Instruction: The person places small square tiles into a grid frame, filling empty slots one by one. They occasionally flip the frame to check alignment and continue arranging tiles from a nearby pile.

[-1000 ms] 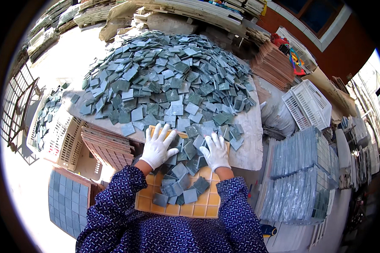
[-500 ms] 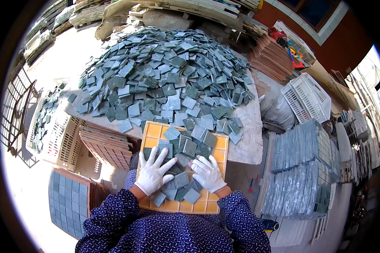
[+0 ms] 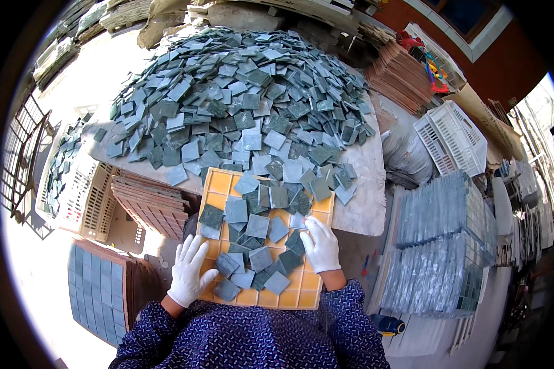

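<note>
A yellow gridded tray (image 3: 224, 182) with raised pale ribs lies in front of me. Loose square grey-green stone tiles (image 3: 258, 226) are scattered over it, some overlapping and lying askew across the ribs. My left hand (image 3: 189, 273), in a white glove, is spread beside the tray's left edge, holding nothing. At the right side my gloved right hand (image 3: 321, 246) has its fingertips on the edge of a pale tile (image 3: 298, 221), which looks pinched; the thumb is partly hidden. The tray's far edge meets the heap of tiles.
A large heap of tiles (image 3: 240, 98) covers the table (image 3: 366, 197) beyond the tray. Stacked reddish grids (image 3: 148, 206) and a tile-covered stack (image 3: 96, 289) stand at left, near a cream crate (image 3: 95, 206). At right are wrapped tile stacks (image 3: 434, 246) and a white crate (image 3: 452, 138).
Both hands have moved apart from the middle of the tray, left hand to the left edge, right hand to the right. The tiles between them have spread out, baring more of the tray.
</note>
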Demonstrator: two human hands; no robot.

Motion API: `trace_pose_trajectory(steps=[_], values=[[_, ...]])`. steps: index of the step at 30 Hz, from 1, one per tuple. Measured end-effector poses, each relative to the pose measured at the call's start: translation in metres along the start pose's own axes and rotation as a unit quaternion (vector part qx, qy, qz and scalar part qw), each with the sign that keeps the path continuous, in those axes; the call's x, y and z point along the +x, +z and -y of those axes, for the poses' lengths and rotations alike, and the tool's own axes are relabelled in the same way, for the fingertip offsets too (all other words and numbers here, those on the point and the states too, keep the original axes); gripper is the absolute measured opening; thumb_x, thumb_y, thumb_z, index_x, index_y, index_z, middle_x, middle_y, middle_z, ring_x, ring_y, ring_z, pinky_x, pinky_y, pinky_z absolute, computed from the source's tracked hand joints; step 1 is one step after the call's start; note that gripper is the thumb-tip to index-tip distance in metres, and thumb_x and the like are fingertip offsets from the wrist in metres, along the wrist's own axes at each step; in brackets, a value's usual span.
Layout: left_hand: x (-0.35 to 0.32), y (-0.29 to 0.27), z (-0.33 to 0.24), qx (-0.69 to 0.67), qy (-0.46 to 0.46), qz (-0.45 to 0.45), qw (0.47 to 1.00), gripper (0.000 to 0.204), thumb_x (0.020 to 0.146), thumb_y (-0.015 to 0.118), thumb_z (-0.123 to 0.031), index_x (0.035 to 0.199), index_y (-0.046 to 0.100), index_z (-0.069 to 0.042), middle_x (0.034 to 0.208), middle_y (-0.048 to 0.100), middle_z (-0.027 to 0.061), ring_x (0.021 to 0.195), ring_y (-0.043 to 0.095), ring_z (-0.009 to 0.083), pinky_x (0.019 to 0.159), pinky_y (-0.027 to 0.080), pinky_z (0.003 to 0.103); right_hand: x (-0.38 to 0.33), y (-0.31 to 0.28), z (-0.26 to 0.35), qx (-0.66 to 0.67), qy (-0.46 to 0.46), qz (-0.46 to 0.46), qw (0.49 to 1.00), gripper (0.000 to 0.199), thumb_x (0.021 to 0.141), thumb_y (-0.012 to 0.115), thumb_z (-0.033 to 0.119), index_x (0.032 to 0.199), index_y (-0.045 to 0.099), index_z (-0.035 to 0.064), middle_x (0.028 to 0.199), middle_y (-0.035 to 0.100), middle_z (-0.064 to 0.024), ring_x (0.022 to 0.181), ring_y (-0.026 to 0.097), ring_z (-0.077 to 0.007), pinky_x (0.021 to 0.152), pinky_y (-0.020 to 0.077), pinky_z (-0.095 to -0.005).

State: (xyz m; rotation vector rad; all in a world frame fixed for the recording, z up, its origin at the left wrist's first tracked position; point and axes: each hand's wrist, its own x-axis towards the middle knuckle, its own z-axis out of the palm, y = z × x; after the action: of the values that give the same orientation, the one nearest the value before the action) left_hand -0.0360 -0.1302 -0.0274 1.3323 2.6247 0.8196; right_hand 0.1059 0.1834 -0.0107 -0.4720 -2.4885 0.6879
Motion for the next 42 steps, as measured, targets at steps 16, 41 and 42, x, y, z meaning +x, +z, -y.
trace_pose_trajectory(steps=[16, 41, 42], values=[[0.006, 0.006, -0.044, 0.006, 0.046, 0.033, 0.998, 0.069, 0.073, 0.073, -0.033, 0.133, 0.051, -0.007, 0.142, 0.042, 0.0208, 0.135, 0.033, 0.0423, 0.112, 0.023, 0.055, 0.102, 0.027, 0.007, -0.136, -0.126, 0.017, 0.983, 0.044, 0.078, 0.072, 0.026, 0.118, 0.060, 0.0115, 0.118, 0.055, -0.0102, 0.109, 0.052, -0.0300, 0.090, 0.0425, -0.0444], [0.008, 0.013, -0.038, -0.027, 0.076, -0.036, 0.996, 0.064, 0.070, 0.071, -0.016, 0.130, 0.052, -0.003, 0.126, 0.053, 0.0150, 0.123, 0.047, 0.0340, 0.106, 0.032, 0.048, 0.019, 0.002, 0.009, -0.018, -0.131, 0.225, 0.965, 0.033, 0.080, 0.065, 0.013, 0.113, 0.063, 0.0085, 0.110, 0.061, -0.0109, 0.100, 0.060, -0.0321, 0.085, 0.0496, -0.0412], [0.009, 0.014, -0.038, -0.026, 0.077, -0.038, 0.996, 0.064, 0.071, 0.071, -0.016, 0.130, 0.051, -0.004, 0.124, 0.054, 0.0143, 0.122, 0.047, 0.0332, 0.106, 0.031, 0.048, 0.018, -0.001, 0.012, -0.003, -0.099, 0.205, 0.974, 0.039, 0.080, 0.068, 0.017, 0.117, 0.060, 0.0082, 0.118, 0.059, -0.0127, 0.105, 0.059, -0.0341, 0.089, 0.0487, -0.0414]])
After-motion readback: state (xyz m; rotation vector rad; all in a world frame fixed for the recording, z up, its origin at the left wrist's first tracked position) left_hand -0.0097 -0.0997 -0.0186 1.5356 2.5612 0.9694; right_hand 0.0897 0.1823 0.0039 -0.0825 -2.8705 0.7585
